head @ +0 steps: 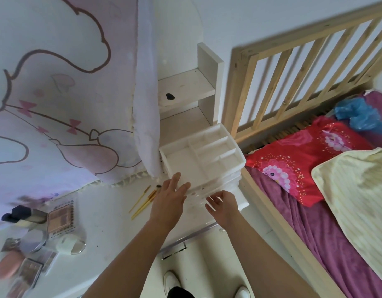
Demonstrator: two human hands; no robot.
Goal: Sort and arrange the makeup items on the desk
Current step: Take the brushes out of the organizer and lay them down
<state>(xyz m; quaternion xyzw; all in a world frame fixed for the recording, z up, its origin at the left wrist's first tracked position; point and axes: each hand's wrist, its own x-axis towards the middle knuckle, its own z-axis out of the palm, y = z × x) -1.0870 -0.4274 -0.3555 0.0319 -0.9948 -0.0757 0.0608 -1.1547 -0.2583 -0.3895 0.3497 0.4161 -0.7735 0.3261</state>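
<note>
White divided organizer (pixel 204 157), drawers below; left hand (pixel 170 200) flat on its rim, right hand (pixel 224 204) loosely spread at the drawers.

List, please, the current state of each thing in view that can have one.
Organizer, top compartments empty, upright on the desk.
Left hand, fingers straight, resting on the organizer's front edge.
Right hand, fingers curled at the organizer's front; grip unclear.
Makeup brushes, loose on the desk, outside the organizer.
Eyeshadow palette, flat on the desk, pans showing.
</note>
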